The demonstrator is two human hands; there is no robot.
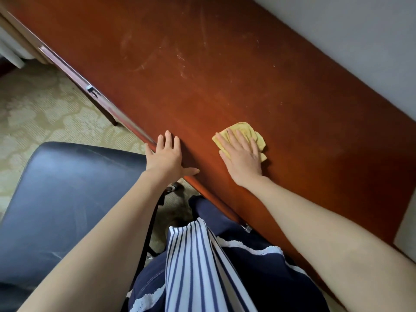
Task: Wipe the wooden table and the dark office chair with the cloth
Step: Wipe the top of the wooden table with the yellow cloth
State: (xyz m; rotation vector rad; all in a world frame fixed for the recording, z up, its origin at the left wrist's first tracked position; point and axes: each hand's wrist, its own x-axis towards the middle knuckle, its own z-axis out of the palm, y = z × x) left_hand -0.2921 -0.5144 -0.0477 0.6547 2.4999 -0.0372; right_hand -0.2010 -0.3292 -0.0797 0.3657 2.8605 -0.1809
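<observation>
The reddish-brown wooden table [225, 70] runs diagonally across the view, with pale smears and scratches on its far part. A yellow cloth [244, 130] lies on it near the front edge. My right hand [242, 156] lies flat on the cloth with straight fingers, pressing it onto the wood. My left hand [167, 155] rests flat on the table's front edge, fingers spread and thumb stretched along the edge. The dark office chair [67, 194] stands at the lower left, its shiny seat beside my left forearm.
A grey wall [360, 41] borders the table's far side. Patterned beige carpet [40, 113] covers the floor on the left. A table leg [108, 113] drops to the carpet under the front edge. My striped and navy clothing fills the bottom middle.
</observation>
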